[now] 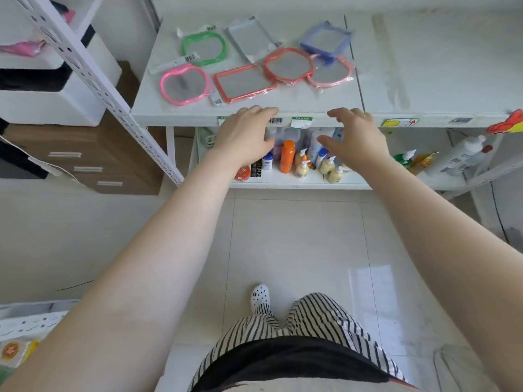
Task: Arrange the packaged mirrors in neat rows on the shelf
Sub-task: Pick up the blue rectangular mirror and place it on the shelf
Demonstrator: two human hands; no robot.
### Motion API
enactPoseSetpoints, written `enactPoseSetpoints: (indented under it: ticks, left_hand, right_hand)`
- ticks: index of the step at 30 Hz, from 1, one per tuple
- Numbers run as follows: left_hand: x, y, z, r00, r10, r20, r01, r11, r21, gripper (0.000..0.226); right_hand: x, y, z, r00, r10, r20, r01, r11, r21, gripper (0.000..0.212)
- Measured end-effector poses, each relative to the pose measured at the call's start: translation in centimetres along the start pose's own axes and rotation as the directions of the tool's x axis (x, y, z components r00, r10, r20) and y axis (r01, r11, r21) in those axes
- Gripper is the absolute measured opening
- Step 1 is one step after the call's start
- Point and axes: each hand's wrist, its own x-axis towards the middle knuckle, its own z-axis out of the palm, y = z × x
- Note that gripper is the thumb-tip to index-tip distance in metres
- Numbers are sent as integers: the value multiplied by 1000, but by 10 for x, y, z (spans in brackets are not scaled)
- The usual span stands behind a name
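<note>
Both bare hands were held out over the front edge of the white shelf board (283, 104), and nothing was gripped in either. The left hand (245, 136) was seen with its fingers (261, 111) loosely spread and slightly bent, the tips lying at the shelf's front lip; whether they touched it could not be told. The right hand (357, 138) was likewise empty, its fingers (343, 112) curled and apart, the thumb stretched out toward the left hand.

Just beyond the left fingertips, a red rectangular plastic-framed mirror in clear wrapping (244, 83) was laid nearest of all. To its left, a pink apple-shaped packaged mirror (185, 84) was placed, and farther back a green apple-shaped packaged mirror (204, 48). Behind the red rectangle a pale grey rectangular packaged mirror (250, 38) was set askew. Beyond the gap between the two hands, a red rounded packaged mirror (288, 65) was overlapped with a salmon-pink round packaged mirror (332, 73), and past those a blue square packaged mirror (325, 39) was tilted against them. No tidy rows were formed.

Below the fingers, on the lower white shelf (297, 178), an orange plastic bottle (287, 156) and several pale yellow pump bottles (302, 168) were kept upright, close together.
</note>
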Motion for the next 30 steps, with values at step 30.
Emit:
enactPoseSetpoints:
  ticks: [30]
  left_hand:
    - [335, 5, 16, 996, 87, 27, -87, 996, -20, 56]
  right_hand:
    - [290, 91, -27, 994, 108, -16, -108, 994, 13, 56]
